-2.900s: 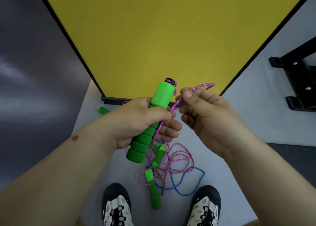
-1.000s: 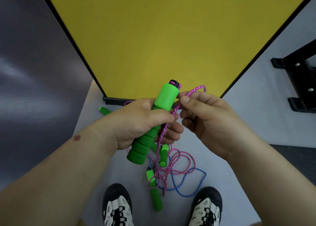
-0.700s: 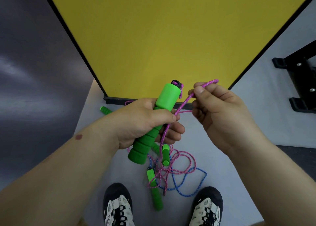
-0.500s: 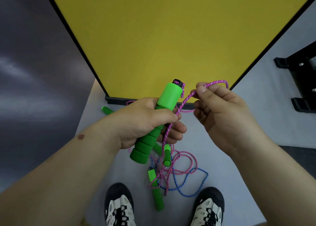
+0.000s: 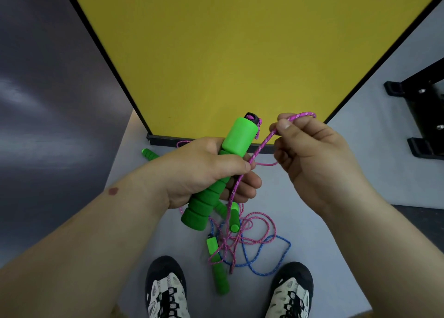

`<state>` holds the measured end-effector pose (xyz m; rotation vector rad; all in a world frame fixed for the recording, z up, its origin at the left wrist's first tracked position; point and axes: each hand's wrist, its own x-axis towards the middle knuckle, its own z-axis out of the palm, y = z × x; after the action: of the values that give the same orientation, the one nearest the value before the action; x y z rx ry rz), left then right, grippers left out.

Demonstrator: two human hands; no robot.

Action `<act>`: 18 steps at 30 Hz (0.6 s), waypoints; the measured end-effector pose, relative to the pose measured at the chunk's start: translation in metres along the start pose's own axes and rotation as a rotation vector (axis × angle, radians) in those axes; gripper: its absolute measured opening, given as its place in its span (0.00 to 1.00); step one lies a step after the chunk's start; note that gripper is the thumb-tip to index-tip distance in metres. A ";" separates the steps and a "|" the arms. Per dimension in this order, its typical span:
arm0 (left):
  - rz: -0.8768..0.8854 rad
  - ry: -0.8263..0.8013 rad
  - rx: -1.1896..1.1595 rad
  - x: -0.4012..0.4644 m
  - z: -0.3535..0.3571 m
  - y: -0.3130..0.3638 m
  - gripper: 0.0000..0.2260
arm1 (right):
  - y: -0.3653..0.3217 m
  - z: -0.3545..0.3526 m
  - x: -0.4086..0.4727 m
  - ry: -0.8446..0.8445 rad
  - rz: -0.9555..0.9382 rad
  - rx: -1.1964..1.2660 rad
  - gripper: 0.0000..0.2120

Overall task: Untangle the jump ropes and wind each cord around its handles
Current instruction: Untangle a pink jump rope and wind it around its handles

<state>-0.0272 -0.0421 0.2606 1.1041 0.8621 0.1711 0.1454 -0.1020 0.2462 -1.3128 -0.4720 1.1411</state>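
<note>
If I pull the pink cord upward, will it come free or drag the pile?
The pink cord looks limp, sagging between both hands. Below, it crosses the blue cord and floor handles, so it will likely drag them.

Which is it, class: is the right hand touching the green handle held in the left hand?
Apart. The head view shows floor between the right hand and the green handle; only the pink cord bridges them.

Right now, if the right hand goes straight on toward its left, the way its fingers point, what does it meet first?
Probably the green handle held in the left hand. The right hand, pinching the pink cord, is close beside it, though depth is unclear.
</note>
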 end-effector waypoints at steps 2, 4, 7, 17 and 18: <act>0.001 -0.001 -0.001 0.000 0.001 0.000 0.02 | 0.000 0.000 0.000 0.016 0.011 0.012 0.02; 0.001 0.003 -0.002 0.000 0.001 0.000 0.02 | 0.002 0.000 -0.001 -0.025 0.067 0.019 0.01; 0.002 0.019 -0.013 0.000 0.001 0.001 0.02 | 0.003 0.002 -0.004 -0.158 0.149 -0.053 0.05; 0.008 0.001 0.005 0.000 -0.001 -0.001 0.02 | -0.001 0.000 -0.001 0.011 0.011 -0.018 0.03; 0.009 0.004 0.003 0.000 0.000 0.000 0.02 | -0.002 -0.001 0.000 0.029 -0.001 -0.008 0.03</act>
<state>-0.0279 -0.0421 0.2605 1.1113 0.8610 0.1792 0.1466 -0.1020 0.2477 -1.3339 -0.4564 1.1187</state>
